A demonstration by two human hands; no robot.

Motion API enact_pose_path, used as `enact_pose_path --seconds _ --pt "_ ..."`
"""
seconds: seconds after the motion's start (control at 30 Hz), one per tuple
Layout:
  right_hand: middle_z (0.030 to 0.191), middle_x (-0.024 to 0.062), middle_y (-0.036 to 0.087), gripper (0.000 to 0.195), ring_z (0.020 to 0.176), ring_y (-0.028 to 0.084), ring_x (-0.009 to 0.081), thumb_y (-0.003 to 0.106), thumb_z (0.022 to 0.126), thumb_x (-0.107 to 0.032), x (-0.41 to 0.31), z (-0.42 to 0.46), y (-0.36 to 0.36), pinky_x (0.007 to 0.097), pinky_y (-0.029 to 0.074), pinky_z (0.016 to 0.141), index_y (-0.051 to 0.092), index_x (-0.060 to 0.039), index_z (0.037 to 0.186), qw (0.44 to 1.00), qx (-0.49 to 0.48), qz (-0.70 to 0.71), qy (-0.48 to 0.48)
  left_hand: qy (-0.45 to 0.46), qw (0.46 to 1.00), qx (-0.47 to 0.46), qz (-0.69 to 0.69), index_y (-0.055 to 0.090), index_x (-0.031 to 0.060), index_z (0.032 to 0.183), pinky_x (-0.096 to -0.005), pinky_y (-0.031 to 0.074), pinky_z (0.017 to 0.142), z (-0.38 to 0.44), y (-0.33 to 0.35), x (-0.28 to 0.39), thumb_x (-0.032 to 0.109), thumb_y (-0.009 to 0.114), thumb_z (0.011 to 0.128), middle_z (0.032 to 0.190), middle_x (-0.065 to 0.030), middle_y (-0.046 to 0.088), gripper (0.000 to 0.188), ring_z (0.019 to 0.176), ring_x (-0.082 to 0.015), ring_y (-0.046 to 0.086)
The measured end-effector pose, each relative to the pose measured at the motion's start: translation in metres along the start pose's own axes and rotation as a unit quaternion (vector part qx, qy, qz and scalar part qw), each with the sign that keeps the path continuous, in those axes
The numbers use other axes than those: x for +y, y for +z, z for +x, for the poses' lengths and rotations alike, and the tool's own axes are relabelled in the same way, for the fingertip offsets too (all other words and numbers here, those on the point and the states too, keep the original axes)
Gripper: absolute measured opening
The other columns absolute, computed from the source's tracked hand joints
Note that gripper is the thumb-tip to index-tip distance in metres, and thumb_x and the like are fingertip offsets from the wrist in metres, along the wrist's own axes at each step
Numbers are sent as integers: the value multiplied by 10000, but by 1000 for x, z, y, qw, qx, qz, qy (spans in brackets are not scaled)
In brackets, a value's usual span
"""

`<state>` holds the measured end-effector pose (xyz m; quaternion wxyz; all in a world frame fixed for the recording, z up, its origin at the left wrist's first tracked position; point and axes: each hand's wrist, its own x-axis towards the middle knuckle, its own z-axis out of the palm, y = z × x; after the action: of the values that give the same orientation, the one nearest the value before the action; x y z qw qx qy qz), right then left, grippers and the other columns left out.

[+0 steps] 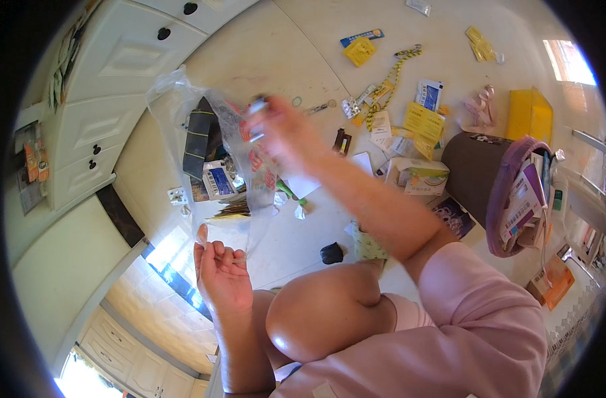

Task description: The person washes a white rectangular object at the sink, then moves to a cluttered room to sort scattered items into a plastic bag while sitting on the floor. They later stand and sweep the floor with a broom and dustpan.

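My left hand (224, 268) pinches the near rim of a clear plastic bag (203, 94) with red print, its fingers curled and palm up. Inside or behind the bag's film lie a dark folded strip with yellow lines (198, 142), a blue and white packet (220, 180) and a stack of thin sheets (233, 208). Over the bag's right side is my right hand (273, 124), blurred, with something small and shiny at its fingers that I cannot name. A green item (285, 189) lies on the floor beside the bag.
Yellow packets (360, 51), a yellow and black cord (396, 74), a small carton (424, 176) and a dark brown bottle (341, 141) lie on the tiled floor. A brown bin (474, 169) full of boxes lies at the right, near a yellow container (526, 115). White drawers (128, 59) stand at upper left.
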<state>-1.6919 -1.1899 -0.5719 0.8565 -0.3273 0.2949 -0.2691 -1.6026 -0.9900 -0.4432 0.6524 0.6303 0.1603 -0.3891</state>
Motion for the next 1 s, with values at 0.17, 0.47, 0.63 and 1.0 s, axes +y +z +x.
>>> enact_pose_path --seconds 0.17,0.47,0.63,1.0 --pt "935 83 589 243 739 607 218 562 895 -176 28 -9 77 339 485 724 545 -72 1114 931 25 -322 -169 34 998 55 -8 562 84 1226 -248 506 663 0 0 4 154 480 983 757 34 527 266 596 -65 477" --pt "942 147 657 145 879 641 341 604 787 -115 -5 26 -126 439 526 734 668 -90 915 643 173 -746 33 25 999 20 -20 566 102 1202 -281 496 705 -5 -12 1 125 500 963 765 33 535 249 628 -68 488" --pt "967 141 661 144 906 636 358 599 779 -144 18 30 -153 459 526 761 656 -89 899 594 96 -799 19 24 999 27 -14 552 104 1212 -301 485 749 -8 -19 2 107 501 949 777 35 535 268 630 -64 473" --pt "945 147 671 202 920 653 345 567 798 -69 7 37 -144 436 539 771 656 -75 979 567 53 -821 31 33 999 3 -6 552 77 1207 -347 506 790 -12 -17 0 128 493 950 871 -5 578 269 693 -105 508"
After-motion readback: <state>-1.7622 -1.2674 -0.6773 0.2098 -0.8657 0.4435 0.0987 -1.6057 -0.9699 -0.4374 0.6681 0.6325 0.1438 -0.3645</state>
